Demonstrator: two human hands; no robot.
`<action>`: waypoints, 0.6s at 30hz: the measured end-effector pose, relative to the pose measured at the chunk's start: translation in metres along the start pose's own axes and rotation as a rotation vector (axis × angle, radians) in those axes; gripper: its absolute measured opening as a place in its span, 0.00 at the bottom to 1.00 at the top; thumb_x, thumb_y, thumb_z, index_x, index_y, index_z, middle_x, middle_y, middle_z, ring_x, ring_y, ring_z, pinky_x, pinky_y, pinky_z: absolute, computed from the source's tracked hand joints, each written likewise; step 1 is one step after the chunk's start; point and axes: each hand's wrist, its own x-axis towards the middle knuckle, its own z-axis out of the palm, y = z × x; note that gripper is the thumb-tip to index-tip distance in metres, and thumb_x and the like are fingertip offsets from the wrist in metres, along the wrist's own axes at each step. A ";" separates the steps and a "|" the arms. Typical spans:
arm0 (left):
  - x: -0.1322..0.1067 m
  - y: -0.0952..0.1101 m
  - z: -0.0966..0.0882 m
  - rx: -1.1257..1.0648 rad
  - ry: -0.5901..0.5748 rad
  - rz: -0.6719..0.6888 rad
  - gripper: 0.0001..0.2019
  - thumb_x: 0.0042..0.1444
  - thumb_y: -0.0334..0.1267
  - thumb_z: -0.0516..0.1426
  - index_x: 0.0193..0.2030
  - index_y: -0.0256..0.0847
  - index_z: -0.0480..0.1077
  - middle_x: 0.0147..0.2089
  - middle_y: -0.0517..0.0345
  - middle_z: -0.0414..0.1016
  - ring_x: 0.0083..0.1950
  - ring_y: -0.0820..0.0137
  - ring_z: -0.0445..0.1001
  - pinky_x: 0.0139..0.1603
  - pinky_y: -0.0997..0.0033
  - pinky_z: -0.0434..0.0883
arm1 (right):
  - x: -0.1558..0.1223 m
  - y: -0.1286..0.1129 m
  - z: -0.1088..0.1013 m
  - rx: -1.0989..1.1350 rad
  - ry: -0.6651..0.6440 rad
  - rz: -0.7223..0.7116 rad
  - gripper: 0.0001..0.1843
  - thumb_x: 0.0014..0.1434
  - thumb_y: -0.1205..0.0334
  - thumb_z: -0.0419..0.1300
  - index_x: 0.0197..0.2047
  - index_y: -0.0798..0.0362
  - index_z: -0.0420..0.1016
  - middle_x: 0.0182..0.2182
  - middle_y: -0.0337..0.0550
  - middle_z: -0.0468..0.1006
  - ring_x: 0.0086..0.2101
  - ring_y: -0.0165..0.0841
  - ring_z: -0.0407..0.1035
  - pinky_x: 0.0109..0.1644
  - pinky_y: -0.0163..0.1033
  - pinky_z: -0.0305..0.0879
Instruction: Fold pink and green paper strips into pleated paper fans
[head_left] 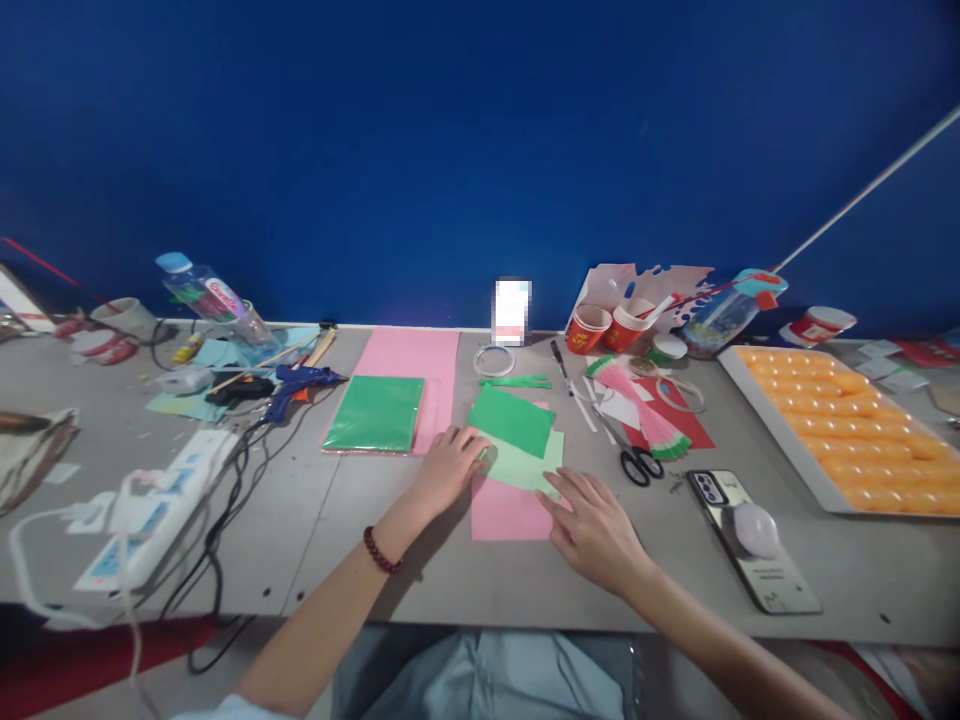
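In front of me a dark green paper sheet (517,418) overlaps a light green sheet (523,467), and both lie over a pink sheet (510,513). My left hand (448,468), a beaded bracelet on its wrist, rests with bent fingers at the left edge of the green sheets. My right hand (592,520) has its fingers apart, tips touching the light green sheet's lower right corner. Green paper strips (517,382) lie just behind. Black-handled scissors (640,466) are right of the sheets. To the left, a wrapped pack of green paper (376,413) sits on pink paper (416,350).
On the left are a blue glue gun (300,390), a power strip (157,510) with cables and a tilted bottle (217,295). Rightward are red paper cups (587,328), a pink-green fan-shaped paper piece (637,405), a phone (754,545) and a tray of orange balls (840,425).
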 end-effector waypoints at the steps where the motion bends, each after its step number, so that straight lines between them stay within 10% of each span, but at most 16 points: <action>1: 0.000 -0.001 0.001 0.001 0.003 -0.001 0.10 0.61 0.33 0.52 0.48 0.45 0.66 0.49 0.55 0.65 0.47 0.63 0.63 0.44 0.62 0.64 | -0.002 0.000 -0.001 -0.010 0.002 0.002 0.19 0.55 0.68 0.54 0.49 0.48 0.75 0.51 0.46 0.73 0.52 0.43 0.63 0.54 0.49 0.58; 18: -0.001 0.010 -0.017 -0.084 -0.029 -0.012 0.20 0.57 0.19 0.44 0.49 0.42 0.65 0.49 0.53 0.67 0.49 0.65 0.66 0.49 0.62 0.67 | -0.025 0.007 -0.006 -0.067 0.047 0.017 0.18 0.56 0.68 0.51 0.47 0.54 0.75 0.46 0.48 0.76 0.47 0.42 0.65 0.51 0.47 0.58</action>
